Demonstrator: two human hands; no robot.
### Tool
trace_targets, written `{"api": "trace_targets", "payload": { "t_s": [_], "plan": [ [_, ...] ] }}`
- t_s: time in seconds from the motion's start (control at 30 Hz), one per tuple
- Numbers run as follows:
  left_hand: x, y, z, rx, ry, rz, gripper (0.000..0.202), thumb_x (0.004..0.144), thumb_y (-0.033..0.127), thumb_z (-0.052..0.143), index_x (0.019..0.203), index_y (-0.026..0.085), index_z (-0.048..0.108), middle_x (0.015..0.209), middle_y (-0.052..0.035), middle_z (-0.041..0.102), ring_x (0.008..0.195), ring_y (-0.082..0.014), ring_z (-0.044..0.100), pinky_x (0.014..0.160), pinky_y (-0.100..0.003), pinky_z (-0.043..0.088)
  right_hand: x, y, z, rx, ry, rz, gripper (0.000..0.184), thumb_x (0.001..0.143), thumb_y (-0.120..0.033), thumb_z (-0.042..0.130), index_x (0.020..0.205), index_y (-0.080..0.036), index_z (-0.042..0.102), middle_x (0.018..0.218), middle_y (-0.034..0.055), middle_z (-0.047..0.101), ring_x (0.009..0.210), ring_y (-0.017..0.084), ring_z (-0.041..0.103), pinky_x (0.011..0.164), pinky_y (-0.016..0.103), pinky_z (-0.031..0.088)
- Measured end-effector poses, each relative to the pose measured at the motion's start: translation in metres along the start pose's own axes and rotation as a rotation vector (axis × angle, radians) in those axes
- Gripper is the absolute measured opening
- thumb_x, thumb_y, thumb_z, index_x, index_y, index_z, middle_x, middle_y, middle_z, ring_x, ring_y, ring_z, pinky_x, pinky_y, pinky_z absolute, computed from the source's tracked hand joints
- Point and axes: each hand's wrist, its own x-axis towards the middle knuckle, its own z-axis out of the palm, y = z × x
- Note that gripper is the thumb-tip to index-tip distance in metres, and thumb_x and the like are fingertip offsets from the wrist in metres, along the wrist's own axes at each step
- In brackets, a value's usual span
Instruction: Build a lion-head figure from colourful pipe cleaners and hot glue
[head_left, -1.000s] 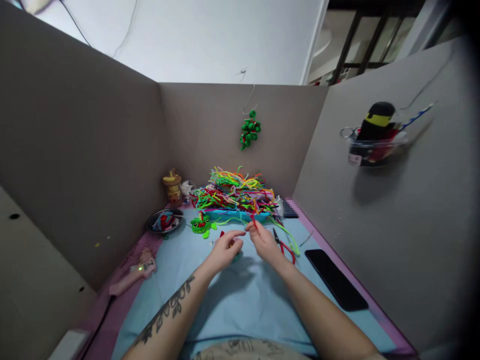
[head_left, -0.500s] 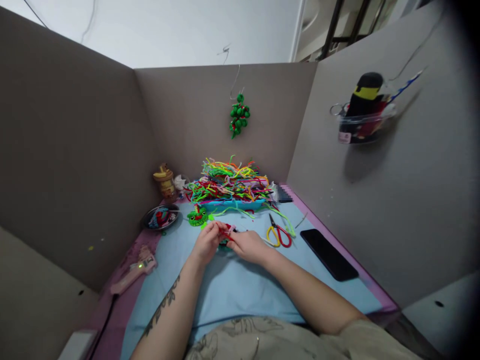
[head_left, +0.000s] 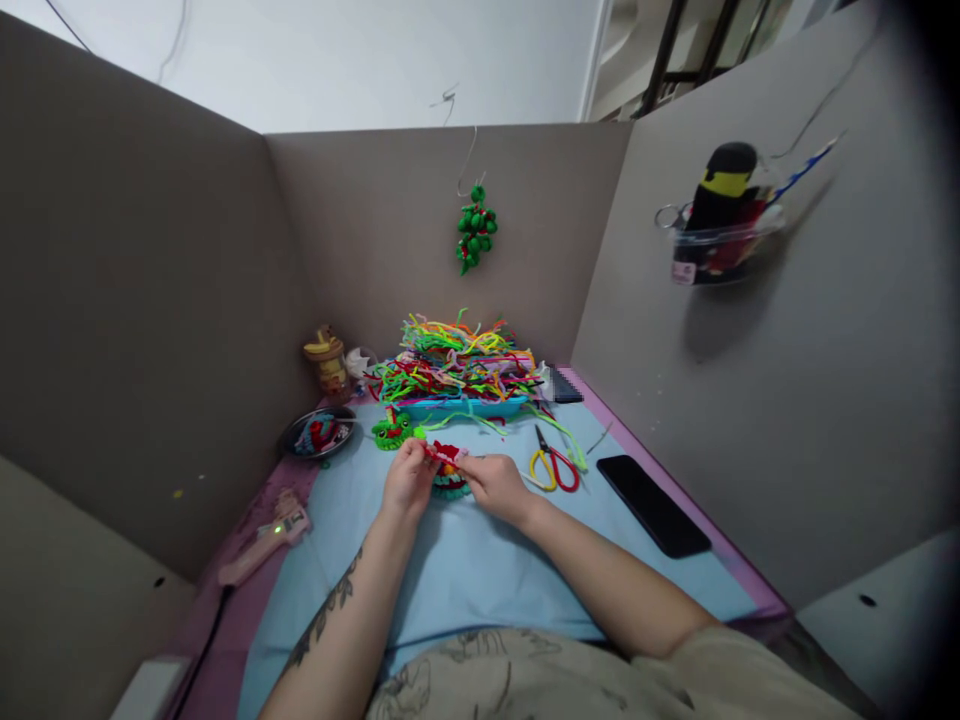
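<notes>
Both my left hand and my right hand are closed in a pinch over the middle of the table. Between them stretches a short red pipe cleaner, one end at the fingers of each hand. Just below it lies a piece with red, yellow and a teal fringed edge, partly hidden by my fingers. Beyond my left hand rests a green pipe-cleaner animal face with red details. Scissors with one yellow and one red handle lie open to the right of my right hand.
A blue tray heaped with colourful pipe cleaners stands at the back. A dark bowl and a pink glue gun are at left, a black phone at right. Grey partitions enclose the table; a green ornament hangs there.
My hands have drawn a little apart, the left one to the left, with the red pipe cleaner now stretched between them. More of the red and teal piece shows below. The view has shifted slightly.
</notes>
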Motion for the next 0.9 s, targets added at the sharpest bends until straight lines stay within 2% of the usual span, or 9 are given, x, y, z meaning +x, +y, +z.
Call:
{"api": "trace_targets", "payload": {
  "t_s": [0.13, 0.23, 0.3, 0.4, 0.47, 0.53, 0.6, 0.7, 0.9],
  "plan": [
    [0.005, -0.004, -0.003, -0.029, 0.032, -0.063, 0.022, 0.065, 0.022, 0.073, 0.068, 0.015, 0.052, 0.059, 0.0033, 0.055, 0.055, -0.0087, 0.053, 0.059, -0.022, 0.044, -0.001, 0.002, 0.008, 0.021, 0.090, -0.110, 0.024, 0.084, -0.019, 0.044, 0.084, -0.020, 0.067, 0.070, 0.0029, 0.068, 0.061, 0.014, 0.059, 0.059, 0.022, 0.036],
    [0.005, -0.003, -0.004, -0.040, 0.018, -0.075, 0.019, 0.067, 0.019, 0.072, 0.068, 0.015, 0.054, 0.060, 0.0023, 0.057, 0.055, -0.0091, 0.054, 0.058, -0.022, 0.044, -0.003, 0.002, 0.014, 0.074, 0.154, -0.136, 0.023, 0.085, -0.019, 0.044, 0.082, -0.020, 0.067, 0.066, 0.0024, 0.067, 0.059, 0.013, 0.058, 0.058, 0.022, 0.037],
    [0.004, 0.000, -0.005, -0.051, -0.012, -0.067, 0.016, 0.069, 0.018, 0.071, 0.069, 0.015, 0.055, 0.062, 0.0011, 0.058, 0.059, -0.0101, 0.057, 0.060, -0.023, 0.046, -0.003, 0.001, 0.016, 0.126, 0.183, -0.108, 0.023, 0.087, -0.021, 0.043, 0.086, -0.020, 0.066, 0.069, 0.0026, 0.068, 0.061, 0.013, 0.059, 0.060, 0.022, 0.039],
    [0.002, 0.007, -0.006, -0.112, -0.031, -0.053, 0.008, 0.075, 0.017, 0.065, 0.073, 0.016, 0.058, 0.064, 0.0011, 0.060, 0.062, -0.0109, 0.059, 0.063, -0.025, 0.048, -0.001, 0.002, 0.016, 0.229, 0.207, -0.027, 0.022, 0.087, -0.023, 0.045, 0.099, -0.022, 0.064, 0.085, 0.0034, 0.070, 0.071, 0.015, 0.063, 0.067, 0.023, 0.044],
    [0.005, 0.015, -0.010, -0.216, 0.012, -0.052, 0.006, 0.081, 0.016, 0.059, 0.075, 0.017, 0.059, 0.065, 0.0018, 0.061, 0.062, -0.0104, 0.060, 0.064, -0.025, 0.049, 0.001, 0.005, 0.014, 0.312, 0.221, 0.008, 0.024, 0.086, -0.022, 0.048, 0.106, -0.022, 0.061, 0.097, 0.0038, 0.069, 0.083, 0.016, 0.064, 0.076, 0.025, 0.046],
    [0.010, 0.024, -0.015, -0.356, 0.084, -0.045, 0.014, 0.086, 0.016, 0.051, 0.075, 0.018, 0.059, 0.064, 0.0021, 0.061, 0.062, -0.0091, 0.060, 0.062, -0.023, 0.048, 0.003, 0.010, 0.012, 0.395, 0.232, 0.026, 0.026, 0.085, -0.021, 0.049, 0.108, -0.022, 0.060, 0.104, 0.0043, 0.067, 0.093, 0.017, 0.062, 0.083, 0.028, 0.045],
    [0.016, 0.033, -0.022, -0.458, 0.158, -0.010, 0.024, 0.091, 0.017, 0.043, 0.073, 0.018, 0.060, 0.060, 0.0026, 0.061, 0.057, -0.0075, 0.058, 0.060, -0.022, 0.047, 0.005, 0.017, 0.011, 0.466, 0.249, 0.059, 0.025, 0.084, -0.021, 0.049, 0.106, -0.021, 0.061, 0.102, 0.0050, 0.067, 0.094, 0.017, 0.061, 0.084, 0.029, 0.046],
    [0.023, 0.044, -0.032, -0.497, 0.250, 0.044, 0.031, 0.093, 0.019, 0.038, 0.071, 0.018, 0.060, 0.056, 0.0030, 0.060, 0.050, -0.0072, 0.056, 0.057, -0.022, 0.044, 0.007, 0.024, 0.011, 0.536, 0.255, 0.139, 0.023, 0.083, -0.021, 0.050, 0.102, -0.018, 0.062, 0.095, 0.0061, 0.068, 0.086, 0.017, 0.062, 0.080, 0.030, 0.047],
    [0.029, 0.047, -0.041, -0.509, 0.255, 0.068, 0.031, 0.093, 0.020, 0.040, 0.071, 0.018, 0.062, 0.057, 0.0027, 0.061, 0.050, -0.0077, 0.056, 0.056, -0.023, 0.043, 0.010, 0.030, 0.017, 0.561, 0.252, 0.165, 0.026, 0.079, -0.015, 0.045, 0.100, -0.019, 0.061, 0.097, 0.0057, 0.065, 0.088, 0.018, 0.058, 0.081, 0.032, 0.045]
  ]
}}
